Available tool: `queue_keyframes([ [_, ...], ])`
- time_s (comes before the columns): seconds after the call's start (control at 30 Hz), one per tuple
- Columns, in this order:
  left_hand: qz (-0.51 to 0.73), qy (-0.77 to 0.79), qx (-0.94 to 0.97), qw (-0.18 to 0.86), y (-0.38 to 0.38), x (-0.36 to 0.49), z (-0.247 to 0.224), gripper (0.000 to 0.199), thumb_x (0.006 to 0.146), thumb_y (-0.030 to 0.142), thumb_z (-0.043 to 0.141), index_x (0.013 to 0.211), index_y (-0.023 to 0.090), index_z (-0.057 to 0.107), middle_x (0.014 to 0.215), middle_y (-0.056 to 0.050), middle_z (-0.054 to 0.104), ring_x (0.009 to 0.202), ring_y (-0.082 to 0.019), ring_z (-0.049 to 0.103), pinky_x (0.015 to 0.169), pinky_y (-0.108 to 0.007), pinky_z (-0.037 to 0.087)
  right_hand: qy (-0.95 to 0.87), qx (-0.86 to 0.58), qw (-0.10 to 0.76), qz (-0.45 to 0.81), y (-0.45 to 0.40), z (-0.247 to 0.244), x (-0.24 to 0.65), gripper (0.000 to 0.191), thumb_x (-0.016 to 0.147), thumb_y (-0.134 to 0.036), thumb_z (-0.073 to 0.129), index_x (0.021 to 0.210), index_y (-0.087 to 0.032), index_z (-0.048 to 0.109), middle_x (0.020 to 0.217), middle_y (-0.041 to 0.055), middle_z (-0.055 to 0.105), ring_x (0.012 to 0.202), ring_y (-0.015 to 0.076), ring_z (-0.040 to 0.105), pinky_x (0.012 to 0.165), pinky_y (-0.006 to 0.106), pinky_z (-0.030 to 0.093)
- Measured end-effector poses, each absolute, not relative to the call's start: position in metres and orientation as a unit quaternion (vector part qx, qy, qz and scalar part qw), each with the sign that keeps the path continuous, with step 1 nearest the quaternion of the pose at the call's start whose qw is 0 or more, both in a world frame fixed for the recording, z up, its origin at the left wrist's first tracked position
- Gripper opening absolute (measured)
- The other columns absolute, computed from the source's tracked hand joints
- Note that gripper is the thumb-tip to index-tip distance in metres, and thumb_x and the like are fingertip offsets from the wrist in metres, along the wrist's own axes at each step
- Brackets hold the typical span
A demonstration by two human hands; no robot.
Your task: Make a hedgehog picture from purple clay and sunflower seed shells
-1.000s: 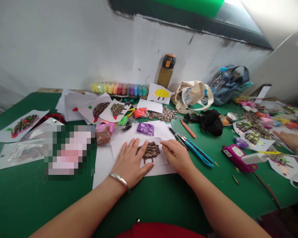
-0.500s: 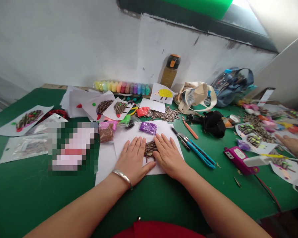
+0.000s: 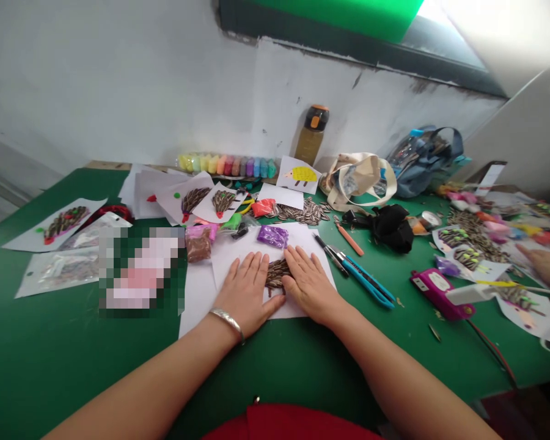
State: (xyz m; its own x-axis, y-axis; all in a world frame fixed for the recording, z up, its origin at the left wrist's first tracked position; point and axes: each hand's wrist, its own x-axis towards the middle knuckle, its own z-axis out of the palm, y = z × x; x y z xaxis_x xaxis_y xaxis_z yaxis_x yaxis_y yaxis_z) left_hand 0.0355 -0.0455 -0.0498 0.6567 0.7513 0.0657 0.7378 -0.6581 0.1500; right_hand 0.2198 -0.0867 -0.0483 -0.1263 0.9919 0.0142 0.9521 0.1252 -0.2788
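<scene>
My left hand (image 3: 245, 290), with a silver bangle at the wrist, lies flat on the white paper (image 3: 224, 260), fingers stretched out. My right hand (image 3: 309, 284) lies flat too, on the other side of a hedgehog figure made of sunflower seeds (image 3: 277, 274). Both hands touch its edges and hide part of it; short brown legs show below the seeds. Just beyond my fingertips sits a purple clay packet (image 3: 272, 236). A brown clay packet (image 3: 198, 245) lies left of it. To the right of my right hand are blue tweezers (image 3: 371, 282) and a black pen (image 3: 331, 255).
A seed pile (image 3: 307, 211) lies behind the paper, near a hedgehog drawing card (image 3: 299, 175). A row of coloured clay (image 3: 229, 165) and a bottle (image 3: 311, 134) stand by the wall. At right are a magenta device (image 3: 440, 296) and another person's hand (image 3: 543, 263).
Both my hands stay pressed flat in nearly the same place. The camera view has shifted slightly. The other person's hand at right has moved a little.
</scene>
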Motion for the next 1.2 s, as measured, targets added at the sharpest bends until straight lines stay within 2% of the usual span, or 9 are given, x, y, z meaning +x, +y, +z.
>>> queue_keyframes([
  [0.13,0.073,0.408,0.908,0.057,-0.045,0.035,-0.050,0.082,0.088,0.063,0.040,0.147,0.007,0.031,0.153,-0.018,0.035,0.144,-0.031,0.026,0.117,-0.052,0.016,-0.745,-0.639,0.154,0.115,-0.093,-0.049,0.230,0.058,0.100,-0.040,0.024,0.154,-0.019,0.018,0.159,0.0080,0.022,0.148,0.0228,0.015,0.118,0.051,0.017],
  [0.23,0.079,0.407,0.908,0.058,-0.045,0.035,-0.050,0.081,0.089,0.062,0.040,0.148,0.007,0.030,0.152,-0.019,0.036,0.143,-0.031,0.026,0.116,-0.053,0.016,-0.735,-0.637,0.197,0.123,-0.097,-0.053,0.239,0.056,0.101,-0.040,0.025,0.153,-0.021,0.022,0.157,0.0089,0.028,0.146,0.0233,0.021,0.117,0.051,0.021],
  [0.3,0.077,0.407,0.908,0.059,-0.045,0.035,-0.049,0.081,0.089,0.061,0.041,0.148,0.007,0.029,0.152,-0.019,0.036,0.143,-0.031,0.026,0.116,-0.053,0.017,-0.723,-0.640,0.229,0.119,-0.095,-0.054,0.243,0.054,0.100,-0.038,0.028,0.151,-0.019,0.031,0.154,0.0098,0.035,0.144,0.0239,0.027,0.116,0.049,0.026],
  [0.37,0.072,0.407,0.909,0.060,-0.045,0.035,-0.048,0.081,0.088,0.060,0.042,0.148,0.007,0.029,0.153,-0.018,0.035,0.143,-0.032,0.026,0.116,-0.053,0.017,-0.730,-0.627,0.250,0.107,-0.089,-0.050,0.245,0.048,0.099,-0.032,0.033,0.143,-0.017,0.045,0.145,0.0110,0.048,0.137,0.0243,0.039,0.112,0.046,0.033],
  [0.47,0.071,0.407,0.909,0.062,-0.045,0.035,-0.047,0.081,0.088,0.060,0.043,0.148,0.008,0.029,0.152,-0.018,0.035,0.143,-0.032,0.027,0.116,-0.053,0.018,-0.761,-0.598,0.240,0.075,-0.072,-0.036,0.245,0.039,0.094,-0.018,0.040,0.123,-0.020,0.066,0.121,0.0099,0.067,0.113,0.0234,0.057,0.099,0.040,0.043],
  [0.57,0.081,0.403,0.910,0.058,-0.045,0.034,-0.048,0.079,0.089,0.060,0.042,0.148,0.009,0.030,0.152,-0.018,0.037,0.143,-0.032,0.028,0.116,-0.054,0.019,-0.759,-0.618,0.204,0.028,-0.054,-0.020,0.242,0.034,0.092,-0.015,0.045,0.107,-0.025,0.074,0.106,0.0070,0.071,0.096,0.0232,0.058,0.087,0.037,0.044],
  [0.77,0.093,0.399,0.911,0.044,-0.044,0.032,-0.052,0.078,0.089,0.062,0.040,0.147,0.011,0.032,0.152,-0.016,0.038,0.142,-0.031,0.029,0.116,-0.053,0.019,-0.785,-0.599,0.150,0.049,-0.033,-0.024,0.240,0.028,0.089,-0.016,0.052,0.094,-0.027,0.077,0.095,0.0042,0.073,0.088,0.0211,0.056,0.082,0.035,0.040],
  [1.03,0.068,0.403,0.911,0.058,-0.044,0.033,-0.050,0.081,0.089,0.062,0.042,0.148,0.008,0.031,0.153,-0.017,0.034,0.144,-0.032,0.025,0.117,-0.053,0.018,-0.793,-0.577,0.171,0.096,-0.028,-0.036,0.249,0.018,0.086,-0.011,0.056,0.088,-0.020,0.071,0.095,0.0038,0.069,0.091,0.0186,0.057,0.084,0.029,0.041],
  [1.2,0.068,0.401,0.911,0.063,-0.044,0.033,-0.049,0.081,0.088,0.063,0.042,0.147,0.009,0.032,0.153,-0.017,0.035,0.144,-0.031,0.026,0.117,-0.053,0.018,-0.792,-0.579,0.181,0.072,-0.041,-0.022,0.251,0.021,0.094,-0.014,0.045,0.090,-0.017,0.065,0.089,0.0064,0.067,0.091,0.0206,0.056,0.082,0.031,0.039],
])
